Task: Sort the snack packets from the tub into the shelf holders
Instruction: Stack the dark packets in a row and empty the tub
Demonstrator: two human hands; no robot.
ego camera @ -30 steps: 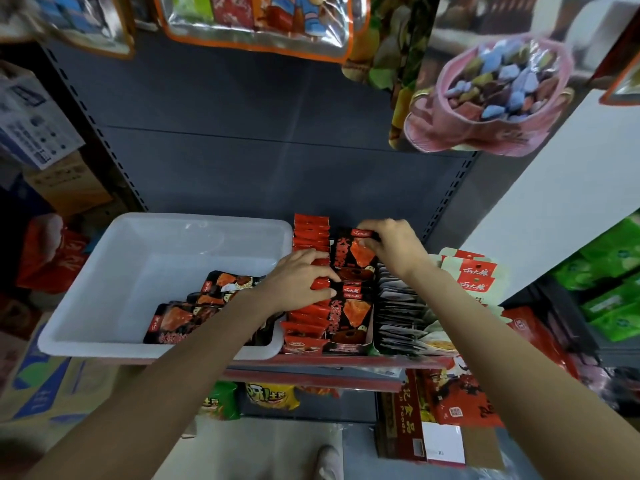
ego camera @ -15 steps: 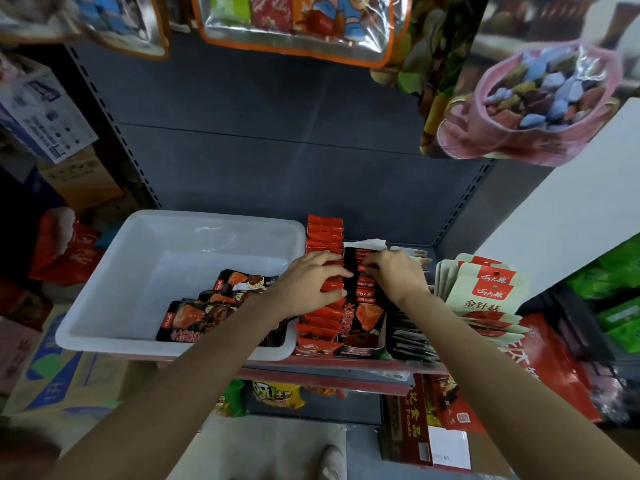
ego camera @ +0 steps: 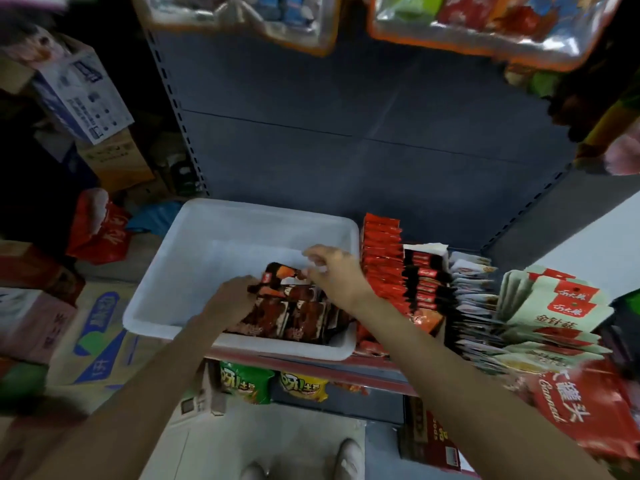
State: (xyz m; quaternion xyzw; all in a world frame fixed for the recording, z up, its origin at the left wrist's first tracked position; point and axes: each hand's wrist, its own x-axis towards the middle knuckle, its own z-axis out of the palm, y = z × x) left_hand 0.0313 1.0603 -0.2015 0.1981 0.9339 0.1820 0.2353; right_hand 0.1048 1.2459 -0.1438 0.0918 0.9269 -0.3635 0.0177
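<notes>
– Tub point(ego camera: 180, 271) position?
– On shelf, left of upright packet rows point(ego camera: 381, 258); loose packets point(ego camera: 294, 313) in its near right corner.
– Hands?
– Left hand point(ego camera: 232, 299) and right hand point(ego camera: 332, 271) both inside tub, at packets.

I see open room in the far and left part of the white tub point(ego camera: 194, 258); dark packets point(ego camera: 294, 313) crowd its near right corner. Right of its wall, upright red packets point(ego camera: 381, 258) stand tight. Hanging bags point(ego camera: 478, 26) limit headroom above.

We see dark snack packets point(ego camera: 294, 306) lying flat, overlapping, in the front right corner of the white tub point(ego camera: 207, 258). Red packets point(ego camera: 381, 258) stand in rows in the shelf holders point(ego camera: 420, 323).
</notes>
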